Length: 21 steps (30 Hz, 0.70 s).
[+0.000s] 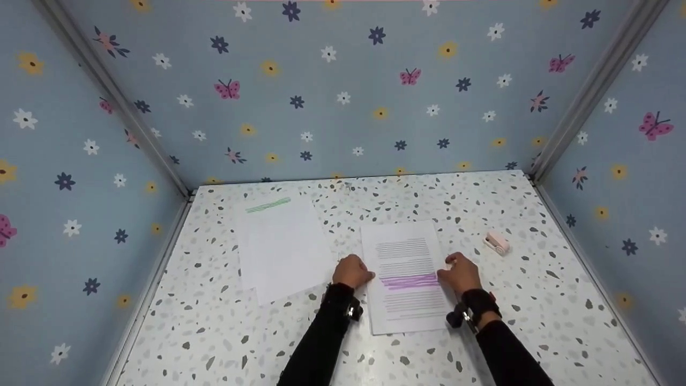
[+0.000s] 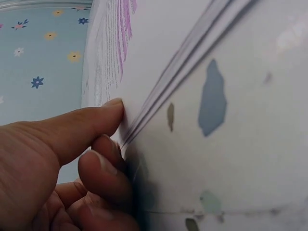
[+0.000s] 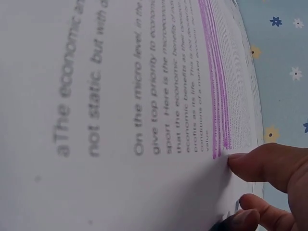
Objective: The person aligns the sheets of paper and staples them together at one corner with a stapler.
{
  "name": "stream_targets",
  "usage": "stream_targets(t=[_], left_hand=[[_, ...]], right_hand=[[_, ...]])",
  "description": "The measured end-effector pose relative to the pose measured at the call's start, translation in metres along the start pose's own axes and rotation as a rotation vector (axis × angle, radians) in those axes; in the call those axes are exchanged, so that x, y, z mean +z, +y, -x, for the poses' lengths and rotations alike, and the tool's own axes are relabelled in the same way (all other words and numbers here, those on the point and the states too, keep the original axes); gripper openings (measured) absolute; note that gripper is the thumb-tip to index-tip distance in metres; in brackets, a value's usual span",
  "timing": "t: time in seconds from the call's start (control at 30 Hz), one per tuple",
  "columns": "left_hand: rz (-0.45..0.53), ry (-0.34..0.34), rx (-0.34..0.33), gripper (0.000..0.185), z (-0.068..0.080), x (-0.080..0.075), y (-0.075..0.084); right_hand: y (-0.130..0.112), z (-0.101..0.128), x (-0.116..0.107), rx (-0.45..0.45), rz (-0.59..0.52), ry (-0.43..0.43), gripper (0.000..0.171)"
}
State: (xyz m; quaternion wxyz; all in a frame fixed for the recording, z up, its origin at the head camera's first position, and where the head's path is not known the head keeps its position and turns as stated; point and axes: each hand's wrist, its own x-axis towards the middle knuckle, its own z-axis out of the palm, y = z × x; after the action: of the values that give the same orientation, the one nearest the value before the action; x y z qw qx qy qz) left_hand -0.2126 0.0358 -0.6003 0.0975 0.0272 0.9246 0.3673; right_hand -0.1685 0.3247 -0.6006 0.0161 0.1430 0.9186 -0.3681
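Between the hands [image 1: 352,272] [image 1: 462,274], stacked printed sheets [image 1: 405,267] bear purple streaks [image 1: 409,281].

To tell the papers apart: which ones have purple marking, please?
The printed stack between left hand and right hand; purple strokes cross its text, while the sheets farther left show green strokes.

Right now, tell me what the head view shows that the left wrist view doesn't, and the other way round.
Only the head view shows the right hand, the small pink stapler and the green-marked sheets on the left.

Only the left wrist view shows, close up, the layered edges of the printed papers and, on the left hand, fingertips below the thumb.

Both share the left hand at the papers' edge, the purple marking, the speckled table and the flowered wall.
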Motion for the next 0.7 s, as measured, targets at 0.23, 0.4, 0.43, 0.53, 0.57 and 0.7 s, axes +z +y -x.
stream_targets(t=[0.23, 0.4, 0.43, 0.53, 0.57, 0.7], left_hand=[[-0.003, -0.001, -0.009, 0.023, -0.0039, 0.0030, -0.0021], [0.002, -0.006, -0.013, 0.023, -0.0030, 0.0019, -0.0014], [0.006, -0.007, -0.015, 0.023, -0.0026, 0.0015, -0.0008], [0.010, -0.012, -0.023, 0.022, -0.0025, 0.0007, -0.0005], [0.010, -0.013, -0.025, 0.022, -0.0025, 0.0005, -0.0005], [0.007, -0.004, -0.011, 0.022, -0.0030, 0.0013, -0.0016]], right_hand=[[0.0038, -0.0027, 0.0023, -0.023, -0.010, 0.008, 0.038], [0.0023, -0.0025, 0.0013, -0.014, -0.005, -0.009, 0.039], [0.0024, -0.0023, 0.0013, -0.015, -0.005, -0.011, 0.040], [0.0021, -0.0021, 0.0013, -0.007, 0.004, -0.012, 0.040], [0.0023, -0.0022, 0.0014, -0.006, 0.005, -0.013, 0.041], [0.0018, -0.0029, 0.0013, 0.000, 0.009, -0.011, 0.041]])
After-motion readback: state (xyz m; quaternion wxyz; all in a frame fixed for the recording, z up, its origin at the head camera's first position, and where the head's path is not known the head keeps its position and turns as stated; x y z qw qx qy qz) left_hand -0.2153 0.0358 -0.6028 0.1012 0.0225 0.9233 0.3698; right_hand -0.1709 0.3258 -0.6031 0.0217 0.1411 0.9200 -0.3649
